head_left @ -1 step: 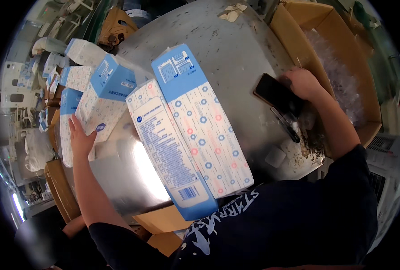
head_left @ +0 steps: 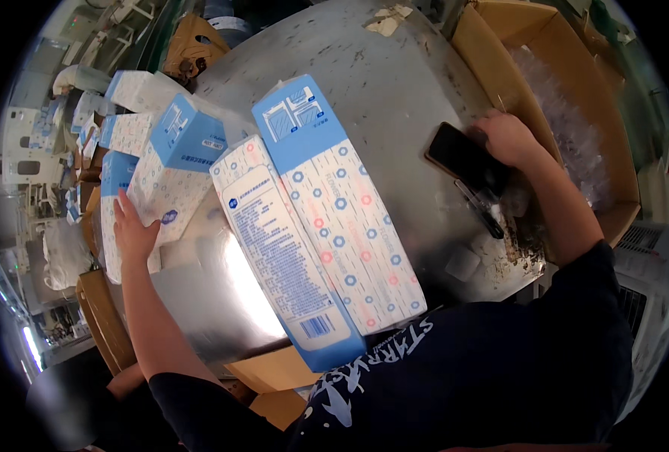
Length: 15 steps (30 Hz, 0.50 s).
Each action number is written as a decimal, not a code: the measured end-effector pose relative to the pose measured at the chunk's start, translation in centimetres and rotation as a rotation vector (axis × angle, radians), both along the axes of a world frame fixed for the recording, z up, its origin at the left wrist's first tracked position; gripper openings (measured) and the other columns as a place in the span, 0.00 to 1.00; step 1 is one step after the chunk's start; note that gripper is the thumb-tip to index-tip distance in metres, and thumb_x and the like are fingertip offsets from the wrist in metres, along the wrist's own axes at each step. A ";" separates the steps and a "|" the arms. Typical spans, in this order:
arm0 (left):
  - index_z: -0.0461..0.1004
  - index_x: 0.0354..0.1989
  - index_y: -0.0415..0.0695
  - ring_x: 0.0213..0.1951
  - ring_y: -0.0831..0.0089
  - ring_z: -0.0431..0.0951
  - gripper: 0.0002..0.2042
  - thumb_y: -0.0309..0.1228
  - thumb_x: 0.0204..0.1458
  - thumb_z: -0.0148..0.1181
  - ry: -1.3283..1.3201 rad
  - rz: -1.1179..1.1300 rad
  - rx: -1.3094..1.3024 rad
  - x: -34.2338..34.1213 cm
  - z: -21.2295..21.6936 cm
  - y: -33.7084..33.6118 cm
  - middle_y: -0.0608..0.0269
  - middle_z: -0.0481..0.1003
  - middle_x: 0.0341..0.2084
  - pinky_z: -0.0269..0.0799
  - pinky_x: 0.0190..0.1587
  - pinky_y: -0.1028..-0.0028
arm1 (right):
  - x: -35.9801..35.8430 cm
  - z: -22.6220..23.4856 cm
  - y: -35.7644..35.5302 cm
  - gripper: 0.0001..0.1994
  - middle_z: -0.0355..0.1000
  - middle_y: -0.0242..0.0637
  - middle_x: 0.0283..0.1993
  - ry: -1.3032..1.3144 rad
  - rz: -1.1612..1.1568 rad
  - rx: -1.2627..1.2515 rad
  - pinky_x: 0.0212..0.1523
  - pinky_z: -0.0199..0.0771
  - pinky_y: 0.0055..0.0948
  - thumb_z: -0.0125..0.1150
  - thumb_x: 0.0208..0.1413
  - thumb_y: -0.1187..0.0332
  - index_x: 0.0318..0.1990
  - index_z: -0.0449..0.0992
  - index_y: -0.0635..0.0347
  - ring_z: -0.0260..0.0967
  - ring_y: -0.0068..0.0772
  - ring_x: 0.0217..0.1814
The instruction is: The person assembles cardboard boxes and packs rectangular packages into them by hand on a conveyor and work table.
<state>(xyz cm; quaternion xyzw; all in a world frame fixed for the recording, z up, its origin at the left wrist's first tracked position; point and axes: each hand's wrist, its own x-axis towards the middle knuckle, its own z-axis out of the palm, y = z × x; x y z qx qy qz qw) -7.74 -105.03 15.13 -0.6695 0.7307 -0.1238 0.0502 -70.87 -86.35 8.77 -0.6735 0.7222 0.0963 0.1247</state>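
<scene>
Pressing my left grip (head_left: 135, 230) flat and open on a blue-white carton (head_left: 170, 169), I clamp my right grip (head_left: 506, 139) around a black phone (head_left: 462, 157).

Two long boxes (head_left: 327, 218), one phone (head_left: 462, 157)

The scene is seen from one camera worn on the head, pointed almost straight down. The shiny metal surface (head_left: 395, 98) is seen from close up, filling the middle. Straight edges are bent near the round rim. The arms are seen coming in from the near edge.
</scene>
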 end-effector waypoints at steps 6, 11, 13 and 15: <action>0.54 0.62 0.36 0.44 0.52 0.75 0.47 0.47 0.34 0.68 -0.084 0.124 0.340 -4.3 4.4 1.3 0.44 0.75 0.41 0.70 0.46 0.61 | 1.4 1.9 -2.2 0.09 0.72 0.43 0.36 0.085 0.009 -0.142 0.43 0.70 0.42 0.48 0.51 0.67 0.31 0.74 0.60 0.69 0.49 0.43; 0.69 0.46 0.37 0.30 0.57 0.79 0.26 0.46 0.46 0.60 0.071 0.102 0.379 -7.0 3.5 12.6 0.50 0.77 0.26 0.72 0.34 0.62 | 4.9 4.3 -3.5 0.09 0.71 0.37 0.31 -0.477 0.128 -0.526 0.35 0.71 0.33 0.52 0.56 0.67 0.37 0.76 0.62 0.69 0.39 0.33; 0.67 0.52 0.35 0.23 0.66 0.77 0.26 0.39 0.47 0.61 0.581 0.194 0.435 -8.3 3.6 18.8 0.54 0.76 0.21 0.71 0.29 0.69 | 8.8 7.0 -3.7 0.08 0.70 0.32 0.31 -0.856 0.150 -0.447 0.33 0.70 0.26 0.53 0.56 0.70 0.39 0.76 0.62 0.68 0.29 0.31; 0.63 0.57 0.38 0.23 0.66 0.76 0.28 0.35 0.49 0.61 0.929 0.099 0.528 -6.8 2.1 24.2 0.55 0.75 0.20 0.70 0.29 0.70 | 15.0 10.5 -2.4 0.08 0.69 0.27 0.32 -1.196 0.059 -0.117 0.33 0.68 0.19 0.52 0.57 0.74 0.41 0.76 0.64 0.66 0.19 0.31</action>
